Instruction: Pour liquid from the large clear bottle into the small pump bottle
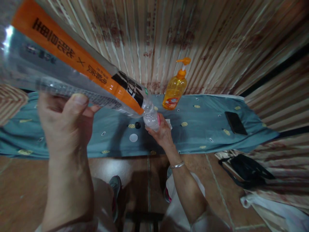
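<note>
My left hand [65,124] grips the body of a big clear plastic bottle [72,69] with an orange label, held close to the camera and tilted so its neck points down to the right. The neck meets the mouth of a small clear bottle [152,120] with a pink label. My right hand [162,133] is wrapped around that small bottle and holds it over the blue-green patterned cloth [205,129]. A silver bangle sits on my right wrist.
An orange pump bottle [175,88] stands at the back of the cloth. A white cap [133,138] and a small black cap [137,125] lie on the cloth. A dark phone [235,123] lies at right. A black bag [247,170] rests on the floor.
</note>
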The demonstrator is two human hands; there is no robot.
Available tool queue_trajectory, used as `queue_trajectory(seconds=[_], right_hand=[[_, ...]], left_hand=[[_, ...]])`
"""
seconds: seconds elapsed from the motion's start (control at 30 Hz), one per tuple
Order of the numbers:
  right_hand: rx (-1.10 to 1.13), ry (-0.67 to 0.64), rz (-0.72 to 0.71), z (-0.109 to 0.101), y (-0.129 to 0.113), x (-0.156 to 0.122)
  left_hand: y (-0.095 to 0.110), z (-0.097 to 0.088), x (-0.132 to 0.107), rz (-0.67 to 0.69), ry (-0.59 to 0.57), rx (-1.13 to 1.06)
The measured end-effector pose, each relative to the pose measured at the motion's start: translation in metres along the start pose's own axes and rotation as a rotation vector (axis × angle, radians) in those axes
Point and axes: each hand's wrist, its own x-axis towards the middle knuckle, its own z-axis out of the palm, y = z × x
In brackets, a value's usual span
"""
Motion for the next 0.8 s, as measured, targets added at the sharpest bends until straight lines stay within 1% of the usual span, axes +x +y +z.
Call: queue_trajectory(seconds=[0.13,0.27,0.43,0.6,0.8], right_hand=[[0.005,0.000,0.017,0.001,0.001,0.001],[0.007,0.003,0.020,0.001,0.002,0.001],[0.013,-0.005,0.012,0.002,0.004,0.002],[-0.011,0.007,0.012,0.004,0.005,0.002],[-0.018,0.024,0.025,0.003,0.004,0.001]], left_hand=[[-0.001,0.003,0.001,0.022,0.015,0.012],[0.000,0.007,0.002,0.019,-0.011,0.035],[0.002,0.012,0.003,0.052,-0.020,0.029],[-0.004,0.009,0.003,0.058,-0.005,0.022],[-0.005,0.006,0.004,0.021,-0.032,0.037]])
